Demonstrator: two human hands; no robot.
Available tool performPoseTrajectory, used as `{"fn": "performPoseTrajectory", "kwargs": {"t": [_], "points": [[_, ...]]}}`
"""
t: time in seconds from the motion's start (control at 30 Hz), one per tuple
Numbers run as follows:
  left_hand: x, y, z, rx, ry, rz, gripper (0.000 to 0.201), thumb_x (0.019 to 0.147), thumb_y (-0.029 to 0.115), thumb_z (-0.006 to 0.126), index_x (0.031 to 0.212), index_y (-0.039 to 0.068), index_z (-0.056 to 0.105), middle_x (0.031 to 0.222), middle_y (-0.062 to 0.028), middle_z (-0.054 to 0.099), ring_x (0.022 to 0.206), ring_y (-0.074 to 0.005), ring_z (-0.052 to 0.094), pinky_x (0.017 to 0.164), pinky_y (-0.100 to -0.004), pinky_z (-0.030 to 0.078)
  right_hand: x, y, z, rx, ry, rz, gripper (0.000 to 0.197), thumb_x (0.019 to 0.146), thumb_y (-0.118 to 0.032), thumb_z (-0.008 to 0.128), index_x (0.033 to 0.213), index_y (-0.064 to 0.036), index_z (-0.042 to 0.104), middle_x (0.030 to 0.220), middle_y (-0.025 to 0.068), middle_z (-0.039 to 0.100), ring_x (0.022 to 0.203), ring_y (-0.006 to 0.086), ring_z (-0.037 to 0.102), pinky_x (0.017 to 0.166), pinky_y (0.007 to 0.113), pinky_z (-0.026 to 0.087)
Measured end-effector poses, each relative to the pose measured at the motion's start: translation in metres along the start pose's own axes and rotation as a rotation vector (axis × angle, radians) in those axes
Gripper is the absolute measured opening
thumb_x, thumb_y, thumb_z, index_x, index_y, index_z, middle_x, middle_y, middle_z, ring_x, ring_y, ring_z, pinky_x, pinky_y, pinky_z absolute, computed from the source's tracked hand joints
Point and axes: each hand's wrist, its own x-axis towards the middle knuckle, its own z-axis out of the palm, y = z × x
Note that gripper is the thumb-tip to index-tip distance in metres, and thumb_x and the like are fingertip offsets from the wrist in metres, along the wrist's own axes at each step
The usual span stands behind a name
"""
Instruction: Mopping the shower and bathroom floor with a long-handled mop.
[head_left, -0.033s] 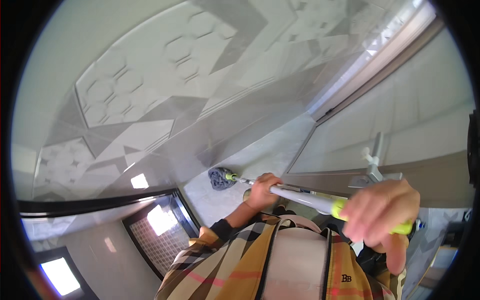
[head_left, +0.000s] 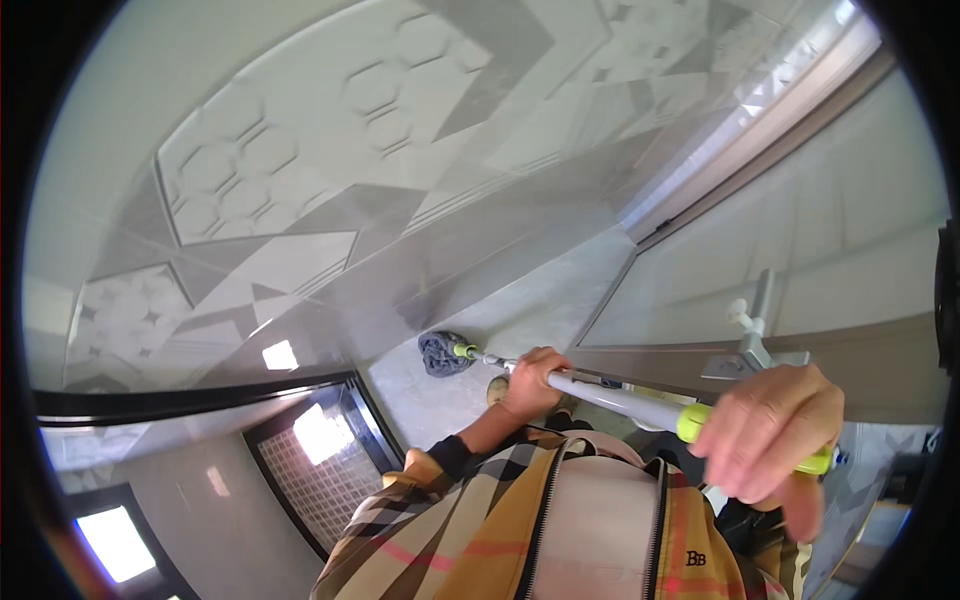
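A mop with a white pole (head_left: 622,398) runs slantwise across in front of my body. Its shaggy dark grey head (head_left: 445,354) rests on the pale floor near the wall, joined to the pole by a lime-green collar. My left hand (head_left: 533,385) is closed round the pole partway down. Higher up, near the top end, my right hand (head_left: 770,435) wraps the lime-green grip, its knuckles upward. The grip's end shows past the fingers, while its middle is hidden under them.
Along the far side runs a patterned grey-white tiled wall (head_left: 300,220). To the right stands a door (head_left: 780,240) with a metal lever handle (head_left: 752,345) close to my right hand. A dark-framed glossy panel (head_left: 325,450) is at the lower left. My shoe (head_left: 497,390) shows beside the pole.
My right hand and the top of the pole have shifted very slightly. The whole view has also moved a little. Both hands keep their hold on the mop.
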Motion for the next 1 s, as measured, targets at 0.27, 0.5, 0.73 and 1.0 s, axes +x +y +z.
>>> {"fn": "performPoseTrajectory", "kwargs": {"t": [0.27, 0.5, 0.73, 1.0], "points": [[0.035, -0.006, 0.040, -0.001, -0.008, 0.058, 0.021, 0.058, 0.004, 0.063, 0.078, 0.011, 0.060, 0.069, -0.0057, 0.056, 0.070, -0.0266, 0.057, 0.068, -0.0370, 0.042, -0.015, -0.016, 0.031, -0.145, 0.679, 0.196, 0.038, 0.083, -0.028, 0.063, 0.053, -0.0066, 0.053, 0.051, 0.0012, 0.053, 0.042, 0.0145, 0.050, 0.049, 0.030, 0.047], [0.093, -0.019, 0.093, -0.040, -0.164, 0.133, 0.021, 0.062, 0.006, 0.063, 0.078, 0.018, 0.060, 0.074, 0.0001, 0.054, 0.082, -0.0233, 0.054, 0.086, -0.0464, 0.032, 0.001, -0.010, 0.042, -0.487, 0.696, 0.250, 0.042, 0.082, -0.029, 0.062, 0.050, -0.0116, 0.041, 0.045, -0.0010, 0.046, 0.036, 0.0108, 0.044, 0.042, 0.027, 0.041], [0.120, -0.029, 0.131, -0.059, -0.042, 0.088, 0.008, 0.071, 0.012, 0.062, 0.076, 0.018, 0.062, 0.076, -0.0013, 0.055, 0.083, -0.0248, 0.053, 0.083, -0.0455, 0.032, -0.008, 0.011, 0.048, -0.658, 0.228, 0.395, 0.021, 0.068, -0.013, 0.070, 0.058, -0.0067, 0.053, 0.058, 0.0034, 0.051, 0.053, 0.0202, 0.052, 0.054, 0.033, 0.046], [0.154, 0.070, 0.126, -0.321, 0.102, 0.301, 0.010, 0.069, 0.014, 0.066, 0.077, 0.010, 0.061, 0.074, -0.0061, 0.055, 0.077, -0.0262, 0.053, 0.076, -0.0377, 0.038, 0.039, -0.053, 0.059, -0.671, 0.015, 0.277, 0.027, 0.082, -0.030, 0.063, 0.077, -0.0048, 0.056, 0.055, 0.0021, 0.047, 0.048, 0.0163, 0.050, 0.047, 0.028, 0.045]]}}
